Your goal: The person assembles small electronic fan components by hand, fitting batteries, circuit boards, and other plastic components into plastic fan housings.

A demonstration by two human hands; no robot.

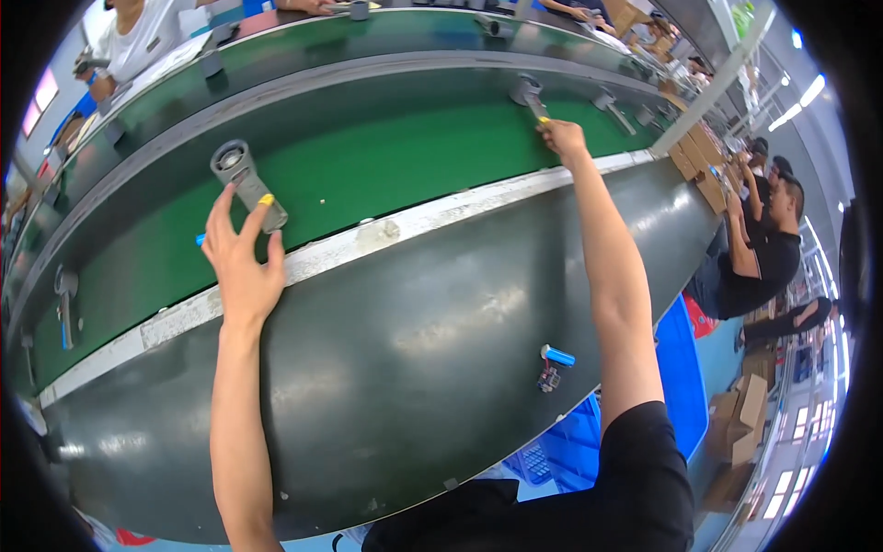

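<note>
A grey handheld fan housing (pixel 241 175) with a round head lies on the green conveyor belt, its handle toward me. My left hand (pixel 244 262) reaches over that handle with fingers spread, a yellow cover on one fingertip; whether the fingertips touch it is hard to tell. The end of a blue cylinder (pixel 200 239) peeks out beside this hand. Farther right, my right hand (pixel 564 140) is closed on the handle end of another grey fan housing (pixel 528 92) at the belt. A yellow fingertip cover shows there too.
A pale ledge (pixel 368 235) separates the belt from the dark table (pixel 395 368). On the table lies a blue battery (pixel 557 356) with a small wired part. More fan housings sit along the belt (pixel 395 175). Blue bins (pixel 679 377) stand below at right. Co-workers sit across and to the right.
</note>
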